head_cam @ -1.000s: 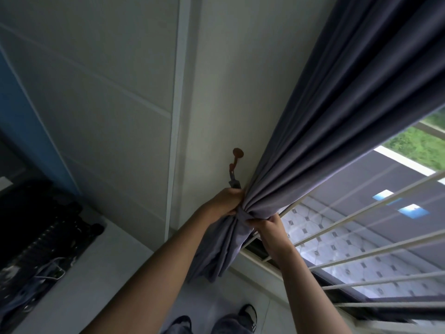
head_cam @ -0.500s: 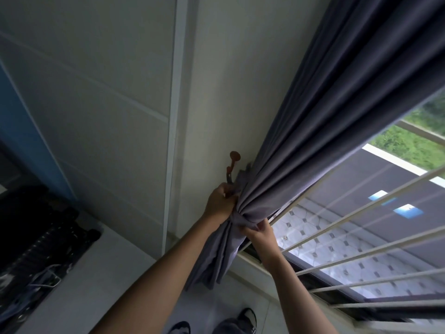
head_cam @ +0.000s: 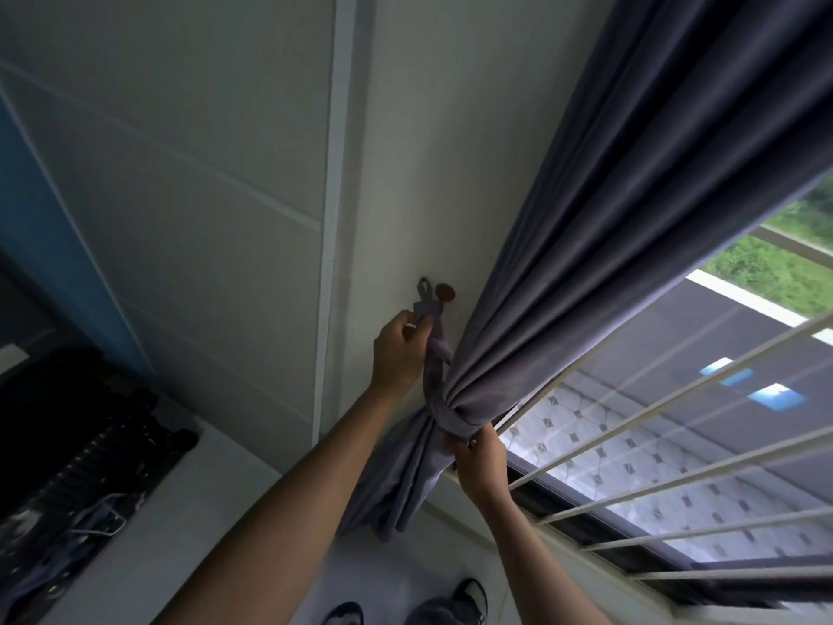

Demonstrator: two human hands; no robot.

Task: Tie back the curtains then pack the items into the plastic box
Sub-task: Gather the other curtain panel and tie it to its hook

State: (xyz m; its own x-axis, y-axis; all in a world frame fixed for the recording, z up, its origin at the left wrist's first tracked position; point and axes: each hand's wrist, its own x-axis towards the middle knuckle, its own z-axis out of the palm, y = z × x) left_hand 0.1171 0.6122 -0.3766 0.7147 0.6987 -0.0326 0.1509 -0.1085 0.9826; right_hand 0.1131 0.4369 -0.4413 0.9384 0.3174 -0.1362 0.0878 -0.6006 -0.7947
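Curtain: grey-purple curtain (head_cam: 599,245) hangs from the upper right and is gathered into a tight bundle just left of the window's lower left corner, its loose tail drooping below the bundle toward the sill.
Tieback: band of the same grey cloth, the tieback (head_cam: 453,419), is wrapped round the gathered waist; its strap runs up along the wall and ends in a small loop beside the hook.
Wall hook: brown round-headed hook (head_cam: 445,291) sticks out of the cream wall (head_cam: 252,142) above my left hand; the strap's loop sits just left of its knob, and I cannot tell whether it is already caught on it.
My left hand: left hand (head_cam: 401,349) has its fingers curled round the strap just below the loop, pinching it against the thumb.
My right hand: right hand (head_cam: 480,460) grips the curtain from underneath, fingers closed on the cloth right under the wrapped band.
Window: white bars (head_cam: 676,401) cross the glass to the right of the bundle.
Floor: my dark shoes (head_cam: 469,599) show at the bottom edge.
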